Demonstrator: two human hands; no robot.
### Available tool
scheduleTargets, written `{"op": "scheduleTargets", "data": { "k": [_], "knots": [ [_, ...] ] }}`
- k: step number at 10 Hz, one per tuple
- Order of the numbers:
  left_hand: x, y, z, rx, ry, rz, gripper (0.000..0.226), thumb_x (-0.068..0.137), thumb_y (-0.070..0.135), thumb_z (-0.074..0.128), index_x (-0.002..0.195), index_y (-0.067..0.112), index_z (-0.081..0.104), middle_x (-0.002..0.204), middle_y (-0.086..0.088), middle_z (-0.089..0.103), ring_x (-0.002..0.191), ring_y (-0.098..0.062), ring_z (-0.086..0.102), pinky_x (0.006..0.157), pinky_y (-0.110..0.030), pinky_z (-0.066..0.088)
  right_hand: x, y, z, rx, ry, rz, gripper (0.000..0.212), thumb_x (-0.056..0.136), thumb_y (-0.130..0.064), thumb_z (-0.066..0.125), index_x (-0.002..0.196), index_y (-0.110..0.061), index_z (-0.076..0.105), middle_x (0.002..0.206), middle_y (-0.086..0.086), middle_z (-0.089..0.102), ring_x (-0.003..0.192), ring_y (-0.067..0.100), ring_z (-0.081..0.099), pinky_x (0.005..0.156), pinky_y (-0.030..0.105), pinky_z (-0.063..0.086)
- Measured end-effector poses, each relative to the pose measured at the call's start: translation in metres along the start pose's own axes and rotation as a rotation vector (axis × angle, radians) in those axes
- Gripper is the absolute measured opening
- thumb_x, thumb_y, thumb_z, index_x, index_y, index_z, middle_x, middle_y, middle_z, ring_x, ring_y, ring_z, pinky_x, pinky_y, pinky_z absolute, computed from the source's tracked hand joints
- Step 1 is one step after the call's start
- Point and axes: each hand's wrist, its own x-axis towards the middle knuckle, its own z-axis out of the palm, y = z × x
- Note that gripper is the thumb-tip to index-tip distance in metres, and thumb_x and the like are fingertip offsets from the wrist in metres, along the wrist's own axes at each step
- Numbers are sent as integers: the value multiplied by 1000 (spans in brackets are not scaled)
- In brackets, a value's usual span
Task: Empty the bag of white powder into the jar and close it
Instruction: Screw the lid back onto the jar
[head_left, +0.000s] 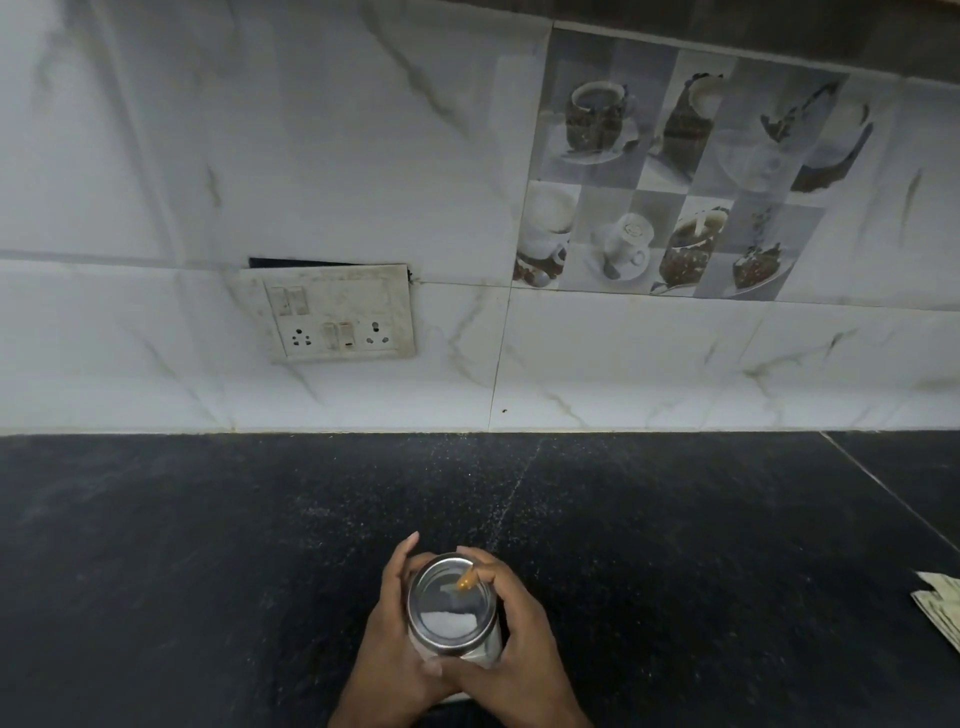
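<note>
A jar (451, 613) with a metal rim and a clear top stands near the front edge of the black counter (208, 545). White powder shows inside it, and an orange spoon handle (466, 578) leans against the far side. My left hand (395, 634) wraps the jar's left side. My right hand (514, 639) wraps its right side, fingers curled over the rim. Whether the lid is seated on the rim I cannot tell. A crumpled pale wrapper (941, 613), possibly the bag, lies at the right edge of the view.
A marble-tiled wall (467, 353) rises behind the counter, with a switch and socket plate (332, 314) and a tile with cup pictures (675, 176). White specks dust the counter beyond the jar.
</note>
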Motion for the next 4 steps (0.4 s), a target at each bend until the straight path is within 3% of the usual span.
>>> {"op": "scheduleTargets", "data": {
  "k": [1,2,3,4],
  "knots": [
    [-2,6,-2,-7,-18,-36,130,42,36,99,142,40,17,128,26,55,116,2,60,98,-9,42,-7,-20,3,23,-19,-93,48,53,-45,74,99,-50,62,104,-52,58,99,-24,58,82,1,44],
    [-4,6,-2,-5,-14,-37,123,49,29,97,143,35,19,128,21,57,118,-5,61,100,-14,43,-10,-33,13,21,101,-150,43,55,-43,71,95,-43,57,105,-58,52,97,-32,52,80,-6,40],
    [-3,5,-5,26,-15,-25,123,49,23,98,143,38,19,128,18,58,118,-8,62,103,-20,45,-11,-47,14,-26,83,-187,39,59,-42,68,95,-48,55,112,-62,44,101,-36,45,82,-10,34],
    [-3,8,-4,-34,-5,23,123,49,23,97,142,42,20,128,17,58,118,-8,62,101,-19,45,-7,-56,5,-7,-34,-166,53,56,-49,63,106,-35,52,105,-58,51,100,-40,40,84,-9,32]
  ]
}}
